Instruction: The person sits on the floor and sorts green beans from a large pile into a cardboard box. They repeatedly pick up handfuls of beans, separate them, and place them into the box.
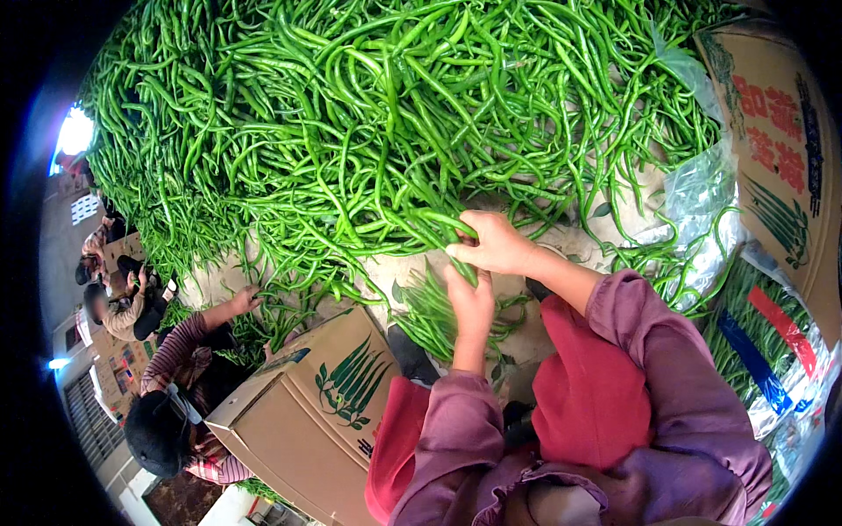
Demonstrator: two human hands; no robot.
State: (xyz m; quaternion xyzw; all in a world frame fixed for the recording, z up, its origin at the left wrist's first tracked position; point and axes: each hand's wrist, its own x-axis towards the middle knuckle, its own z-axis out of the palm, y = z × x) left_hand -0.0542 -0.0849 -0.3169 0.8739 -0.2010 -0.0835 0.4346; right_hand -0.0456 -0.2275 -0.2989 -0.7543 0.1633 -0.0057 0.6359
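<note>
A huge heap of long green chili peppers (pixel 368 118) spreads across the floor in front of me. At its near edge my right hand (pixel 498 243) grips the stem-side ends of a few peppers (pixel 434 220), fingers curled around them. Just below, almost touching it, my left hand (pixel 471 299) is closed on a small bunch whose ends show above the thumb. How many peppers each hand holds is hidden by the fingers. Beside my left wrist, a smaller pile of peppers (pixel 424 309) lies between my feet, slightly blurred.
A cardboard box (pixel 329 407) printed with peppers stands at my left, beside a co-worker in a black cap (pixel 158 434) reaching into the heap. On the right are another printed carton (pixel 776 144), clear plastic film (pixel 704 191) and a taped bag of peppers (pixel 756 335). More people sit far left.
</note>
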